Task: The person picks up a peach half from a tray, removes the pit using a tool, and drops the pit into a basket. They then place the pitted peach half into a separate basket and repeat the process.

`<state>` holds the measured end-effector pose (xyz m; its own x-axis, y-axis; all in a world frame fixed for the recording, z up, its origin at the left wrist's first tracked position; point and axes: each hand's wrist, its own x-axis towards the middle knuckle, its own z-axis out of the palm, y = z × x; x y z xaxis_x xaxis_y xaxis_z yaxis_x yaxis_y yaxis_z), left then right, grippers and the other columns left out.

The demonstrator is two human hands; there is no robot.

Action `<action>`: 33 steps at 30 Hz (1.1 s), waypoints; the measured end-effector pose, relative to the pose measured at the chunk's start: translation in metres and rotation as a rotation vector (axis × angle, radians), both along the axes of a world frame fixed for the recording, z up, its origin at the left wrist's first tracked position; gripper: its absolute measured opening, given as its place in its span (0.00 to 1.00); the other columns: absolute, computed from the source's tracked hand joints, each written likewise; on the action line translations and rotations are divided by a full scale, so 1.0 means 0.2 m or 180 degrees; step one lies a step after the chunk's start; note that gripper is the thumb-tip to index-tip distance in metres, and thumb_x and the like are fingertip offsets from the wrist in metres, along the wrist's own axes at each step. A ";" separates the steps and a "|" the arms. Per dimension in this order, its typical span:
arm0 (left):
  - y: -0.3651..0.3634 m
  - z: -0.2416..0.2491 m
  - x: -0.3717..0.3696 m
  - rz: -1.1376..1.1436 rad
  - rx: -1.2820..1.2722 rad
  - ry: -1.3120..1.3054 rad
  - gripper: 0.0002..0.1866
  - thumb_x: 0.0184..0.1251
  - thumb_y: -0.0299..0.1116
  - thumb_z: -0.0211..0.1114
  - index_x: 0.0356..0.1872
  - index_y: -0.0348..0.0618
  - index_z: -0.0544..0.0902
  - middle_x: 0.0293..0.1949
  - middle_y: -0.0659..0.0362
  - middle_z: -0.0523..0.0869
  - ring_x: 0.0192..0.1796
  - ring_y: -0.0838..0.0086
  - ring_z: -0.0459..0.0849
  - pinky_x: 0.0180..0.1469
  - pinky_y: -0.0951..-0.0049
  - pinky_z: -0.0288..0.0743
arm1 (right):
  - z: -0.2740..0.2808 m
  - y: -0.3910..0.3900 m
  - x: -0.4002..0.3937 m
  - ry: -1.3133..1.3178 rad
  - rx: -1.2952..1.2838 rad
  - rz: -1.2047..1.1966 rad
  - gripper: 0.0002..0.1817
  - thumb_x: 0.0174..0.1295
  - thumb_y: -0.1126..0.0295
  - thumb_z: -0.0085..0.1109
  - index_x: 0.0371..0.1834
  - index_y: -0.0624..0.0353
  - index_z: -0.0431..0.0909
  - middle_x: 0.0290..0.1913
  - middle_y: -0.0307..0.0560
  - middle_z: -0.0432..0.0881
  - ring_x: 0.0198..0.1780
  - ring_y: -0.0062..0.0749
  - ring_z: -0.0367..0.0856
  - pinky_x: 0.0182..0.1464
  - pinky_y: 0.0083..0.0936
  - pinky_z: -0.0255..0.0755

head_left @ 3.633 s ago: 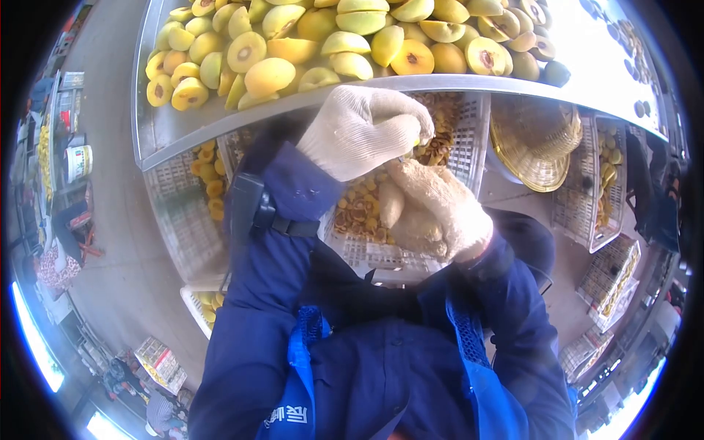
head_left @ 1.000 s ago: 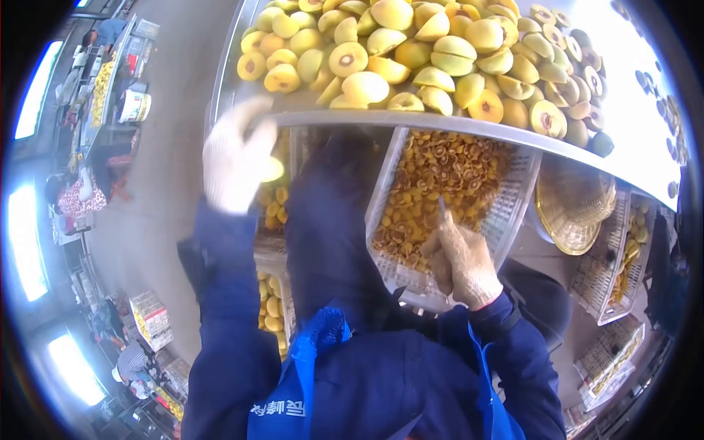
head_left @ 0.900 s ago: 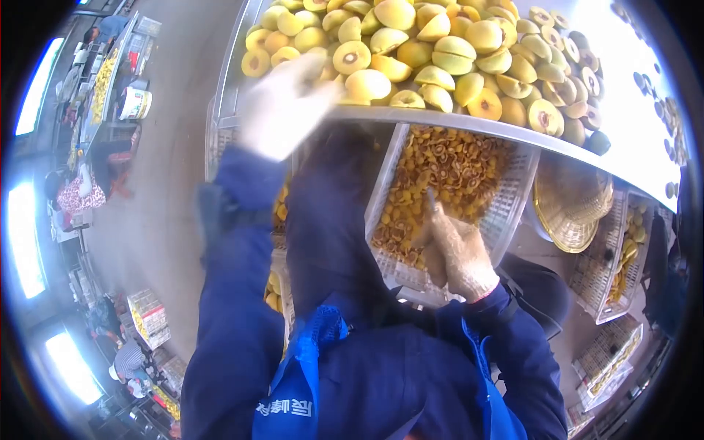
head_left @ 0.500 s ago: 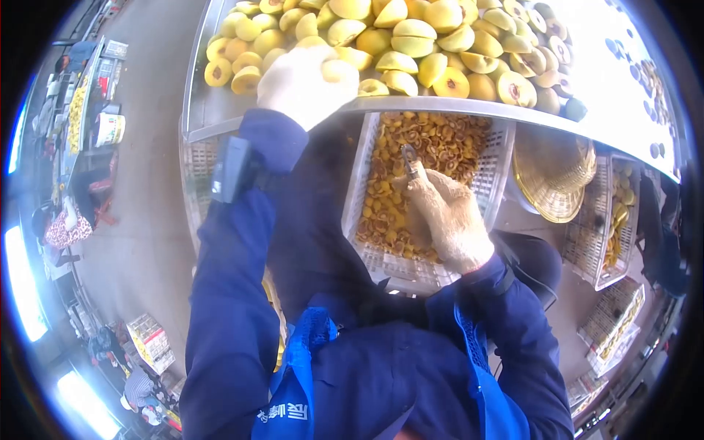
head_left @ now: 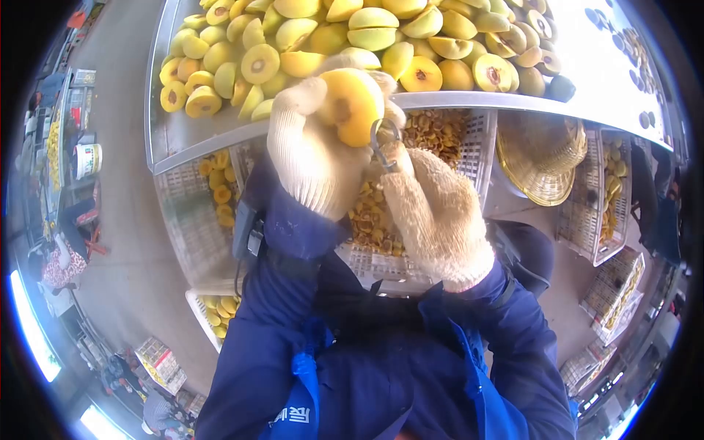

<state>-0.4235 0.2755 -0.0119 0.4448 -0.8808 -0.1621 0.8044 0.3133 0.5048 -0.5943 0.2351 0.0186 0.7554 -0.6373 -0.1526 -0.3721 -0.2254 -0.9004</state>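
Note:
A halved yellow peach [head_left: 355, 99] rests in my gloved left hand [head_left: 312, 158], its cut side with the brown-red centre facing up. My fingers curl around its far and left edges. In my gloved right hand [head_left: 440, 213] is a pitting tool [head_left: 383, 157] with a looped metal blade. The loop overlaps the near right edge of the peach. Both hands are just in front of the metal-rimmed table, where many peach halves [head_left: 374, 29] are heaped. Beneath my hands, a white plastic crate [head_left: 480, 158] holds peach pits and scraps [head_left: 436, 132].
The table's metal rim [head_left: 455, 100] runs across in front of me. A woven straw hat [head_left: 546, 158] sits right of the crate. Farther right stands another crate [head_left: 594, 213] with peach pieces. To my left are a crate [head_left: 187, 213] with peach halves and a white bucket [head_left: 88, 160].
My left hand has come back from the heap with a peach half and now meets the right hand. The right hand has raised the tool to the fruit.

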 end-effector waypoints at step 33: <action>0.05 -0.18 -0.04 -0.0150 0.0204 -0.1151 0.18 0.79 0.35 0.60 0.51 0.27 0.86 0.49 0.44 0.91 0.49 0.57 0.92 0.53 0.63 0.87 | -0.08 -0.10 -0.01 -0.0496 0.4007 -0.0092 0.27 0.85 0.48 0.56 0.46 0.66 0.85 0.20 0.39 0.77 0.20 0.23 0.74 0.24 0.23 0.64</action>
